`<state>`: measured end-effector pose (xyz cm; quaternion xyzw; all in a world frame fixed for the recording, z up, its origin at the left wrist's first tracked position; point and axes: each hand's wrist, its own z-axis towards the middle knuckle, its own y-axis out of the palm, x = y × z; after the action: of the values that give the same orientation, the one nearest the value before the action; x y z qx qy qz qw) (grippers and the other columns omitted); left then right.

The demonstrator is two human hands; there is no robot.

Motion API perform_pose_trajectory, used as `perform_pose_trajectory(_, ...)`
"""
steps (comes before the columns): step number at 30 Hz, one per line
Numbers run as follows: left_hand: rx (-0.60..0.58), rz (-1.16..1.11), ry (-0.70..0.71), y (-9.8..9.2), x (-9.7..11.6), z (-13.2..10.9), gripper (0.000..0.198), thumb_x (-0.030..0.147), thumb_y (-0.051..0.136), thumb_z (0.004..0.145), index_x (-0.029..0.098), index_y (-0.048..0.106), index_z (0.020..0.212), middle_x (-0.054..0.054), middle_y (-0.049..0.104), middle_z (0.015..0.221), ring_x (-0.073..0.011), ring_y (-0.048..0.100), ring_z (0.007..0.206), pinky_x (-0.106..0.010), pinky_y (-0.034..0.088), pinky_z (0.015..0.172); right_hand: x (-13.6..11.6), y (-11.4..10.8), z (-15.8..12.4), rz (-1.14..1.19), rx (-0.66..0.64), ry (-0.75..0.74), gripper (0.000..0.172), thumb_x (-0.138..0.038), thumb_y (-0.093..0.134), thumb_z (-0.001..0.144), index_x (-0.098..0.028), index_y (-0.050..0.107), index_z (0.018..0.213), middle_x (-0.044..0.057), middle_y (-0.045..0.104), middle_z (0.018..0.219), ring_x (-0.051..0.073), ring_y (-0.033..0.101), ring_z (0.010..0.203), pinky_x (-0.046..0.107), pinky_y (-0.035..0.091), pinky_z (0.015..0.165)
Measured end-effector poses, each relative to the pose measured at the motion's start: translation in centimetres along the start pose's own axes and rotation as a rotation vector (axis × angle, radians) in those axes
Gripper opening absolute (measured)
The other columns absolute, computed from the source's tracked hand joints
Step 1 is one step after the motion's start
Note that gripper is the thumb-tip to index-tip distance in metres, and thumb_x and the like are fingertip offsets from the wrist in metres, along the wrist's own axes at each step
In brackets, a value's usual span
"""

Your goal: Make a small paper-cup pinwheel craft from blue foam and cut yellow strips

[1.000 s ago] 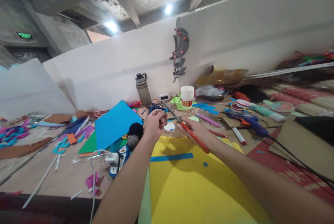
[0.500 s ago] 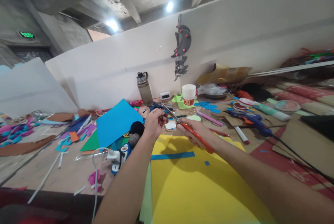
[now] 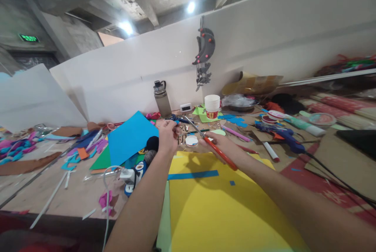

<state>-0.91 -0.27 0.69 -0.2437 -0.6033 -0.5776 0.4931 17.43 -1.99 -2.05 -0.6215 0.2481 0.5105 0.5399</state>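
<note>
Holding orange-handled scissors (image 3: 219, 152) over the far edge of the yellow sheet (image 3: 235, 213).
Gripping the handle tight in the right hand (image 3: 217, 142), pointing the blades away past the sheet. Holding up the left hand (image 3: 168, 136) beyond the sheet's far left corner, with fingers curled in; cannot tell about pinching anything small. On the sheet, a blue strip (image 3: 195, 175) and a tiny blue square (image 3: 232, 183). Past its far edge, a round white piece (image 3: 192, 141), then white cups (image 3: 212, 102). Left of the sheet, a big blue sheet (image 3: 131, 138); to its right, a blue glue gun (image 3: 289, 138).
</note>
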Motion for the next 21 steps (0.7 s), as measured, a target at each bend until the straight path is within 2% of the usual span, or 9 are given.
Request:
perform_pose_trajectory(3,0.062,0.003,0.128,-0.4,0.8,0.5,0.019,0.019,0.064,0.060,0.018,0.046,0.065,0.002,0.058,0.056,-0.0040,0.043,0.041,-0.018,0.029,0.042,0.0,0.0,-0.1,-0.279,-0.023,-0.069,0.033,-0.053,0.057,0.076,-0.023,0.064,0.088,0.005,0.068,0.080,0.021,0.061,0.073,0.028,0.042,0.062)
perform_pose_trajectory(7,0.063,0.054,0.162,-0.8,1.3,0.7,0.017,0.021,0.066,0.063,0.018,0.050,0.069,0.002,0.059,0.059,-0.0033,0.043,0.041,-0.017,0.030,0.043,-0.6,0.7,-1.4,-0.502,-0.122,-0.125,0.034,-0.048,0.064,0.071,-0.023,0.065,0.094,0.008,0.070,0.089,0.024,0.062,0.079,0.028,0.040,0.064)
perform_pose_trajectory(11,-0.010,0.148,0.107,-0.5,0.8,0.4,0.018,0.024,0.069,0.063,0.016,0.054,0.069,0.001,0.060,0.060,-0.0036,0.044,0.043,-0.017,0.029,0.042,-1.0,1.4,-2.7,-0.589,-0.193,-0.198,0.032,-0.032,0.063,0.071,-0.023,0.064,0.102,0.009,0.069,0.096,0.024,0.062,0.084,0.027,0.039,0.065)
perform_pose_trajectory(15,-0.073,0.202,-0.035,0.0,0.0,0.0,0.021,0.022,0.071,0.060,0.016,0.052,0.066,0.000,0.060,0.060,-0.0070,0.052,0.048,-0.018,0.031,0.042,-1.1,1.4,-3.2,-0.588,-0.327,-0.238,0.035,-0.030,0.067,0.067,-0.027,0.066,0.102,0.006,0.068,0.096,0.022,0.062,0.082,0.026,0.038,0.061)
perform_pose_trajectory(17,-0.093,0.191,-0.086,0.1,-0.2,-0.2,0.022,0.021,0.070,0.059,0.017,0.050,0.066,-0.001,0.062,0.063,-0.0077,0.054,0.049,-0.018,0.031,0.042,-1.3,1.2,-3.0,-0.571,-0.304,-0.292,0.029,-0.031,0.068,0.068,-0.027,0.069,0.096,0.006,0.067,0.098,0.022,0.061,0.085,0.026,0.039,0.064)
perform_pose_trajectory(19,-0.098,0.182,-0.109,0.2,-0.5,-0.2,0.021,0.020,0.069,0.060,0.016,0.049,0.065,-0.002,0.063,0.065,-0.0070,0.052,0.048,-0.018,0.031,0.042,-1.2,0.8,-2.3,-0.544,-0.208,-0.326,0.019,-0.031,0.064,0.073,-0.023,0.071,0.089,0.007,0.067,0.095,0.022,0.060,0.086,0.026,0.039,0.068)
perform_pose_trajectory(21,-0.093,0.183,-0.107,0.1,-0.7,-0.1,0.021,0.020,0.068,0.060,0.017,0.048,0.065,-0.001,0.062,0.061,-0.0063,0.050,0.045,-0.018,0.030,0.042,-0.9,0.3,-1.3,-0.522,-0.076,-0.296,0.019,-0.028,0.054,0.082,-0.020,0.070,0.084,0.007,0.066,0.084,0.019,0.059,0.079,0.027,0.039,0.068)
